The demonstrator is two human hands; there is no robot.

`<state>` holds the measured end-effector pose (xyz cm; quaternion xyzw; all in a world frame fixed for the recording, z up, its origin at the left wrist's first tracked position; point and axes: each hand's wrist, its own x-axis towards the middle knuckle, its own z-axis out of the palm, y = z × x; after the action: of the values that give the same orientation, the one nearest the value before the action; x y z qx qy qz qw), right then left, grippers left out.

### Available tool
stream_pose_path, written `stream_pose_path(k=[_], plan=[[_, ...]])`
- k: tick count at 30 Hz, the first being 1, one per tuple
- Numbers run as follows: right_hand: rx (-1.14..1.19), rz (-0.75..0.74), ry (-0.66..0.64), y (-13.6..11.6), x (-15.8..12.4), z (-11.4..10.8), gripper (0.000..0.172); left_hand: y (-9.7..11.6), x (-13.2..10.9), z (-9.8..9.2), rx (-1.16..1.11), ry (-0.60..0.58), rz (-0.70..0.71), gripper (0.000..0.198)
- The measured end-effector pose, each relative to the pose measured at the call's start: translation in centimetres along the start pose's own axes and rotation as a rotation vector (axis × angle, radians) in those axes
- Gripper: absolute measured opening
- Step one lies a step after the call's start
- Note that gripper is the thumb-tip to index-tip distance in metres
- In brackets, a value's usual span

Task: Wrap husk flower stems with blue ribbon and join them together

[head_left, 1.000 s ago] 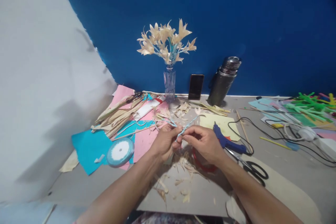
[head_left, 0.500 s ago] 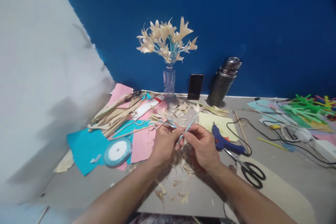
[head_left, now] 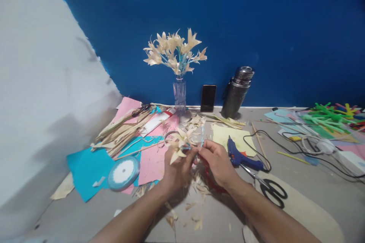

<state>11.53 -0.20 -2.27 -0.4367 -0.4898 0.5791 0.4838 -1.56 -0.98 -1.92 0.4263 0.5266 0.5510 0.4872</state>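
My left hand (head_left: pixel 177 171) is closed around the light-blue wrapped stem of a cream dried-husk flower (head_left: pixel 179 146), whose pointed petals spread over the back of the fingers. The fingertips of my right hand (head_left: pixel 218 164) meet those of the left, pinching a thin blue-wrapped stem (head_left: pixel 202 134) that stands almost upright with a small pale tip. Where the stems cross, the fingers cover them. Husk scraps (head_left: pixel 196 223) lie on the table below. Something red shows beneath my right hand, mostly hidden.
A clear bottle (head_left: pixel 180 97) holds similar flowers at the back, near a phone (head_left: pixel 208 98) and a thermos (head_left: pixel 238 93). At right lie a blue glue gun (head_left: pixel 242 157), scissors (head_left: pixel 272 190) and cords. A ribbon spool (head_left: pixel 123 173), coloured paper and husks (head_left: pixel 128 127) lie left.
The cream flower in my left hand has turned up into view over the fingers. The right-hand stem now stands more upright. The whole view has shifted slightly.
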Motion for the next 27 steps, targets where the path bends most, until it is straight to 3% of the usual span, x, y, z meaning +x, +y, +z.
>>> stream_pose_path(k=[3, 8, 13, 17, 23, 27], plan=[[0.034, 0.032, 0.002, 0.3, 0.0, 0.3, 0.024, 0.4, 0.1, 0.0, 0.030, -0.023, 0.019, 0.023], [-0.230, -0.242, 0.155, 0.6, -0.2, 0.0, 0.022, 1.3, 0.3, 0.3, -0.134, -0.049, -0.025, 0.029], [-0.456, -0.352, 0.261, 0.7, -0.4, 0.0, 0.023, 0.9, 0.5, 0.0, -0.319, -0.061, -0.155, 0.035], [-0.574, -0.452, 0.291, 0.7, -0.6, 0.3, 0.025, 0.8, 0.8, -0.4, -0.347, -0.035, -0.159, 0.032], [-0.535, -0.386, 0.264, 0.4, -0.5, 0.2, 0.023, 1.1, 1.0, -0.3, -0.403, -0.063, -0.192, 0.027], [-0.503, -0.364, 0.274, 0.4, -0.6, 0.3, 0.026, 1.0, 1.1, 0.0, -0.329, -0.049, -0.124, 0.025]])
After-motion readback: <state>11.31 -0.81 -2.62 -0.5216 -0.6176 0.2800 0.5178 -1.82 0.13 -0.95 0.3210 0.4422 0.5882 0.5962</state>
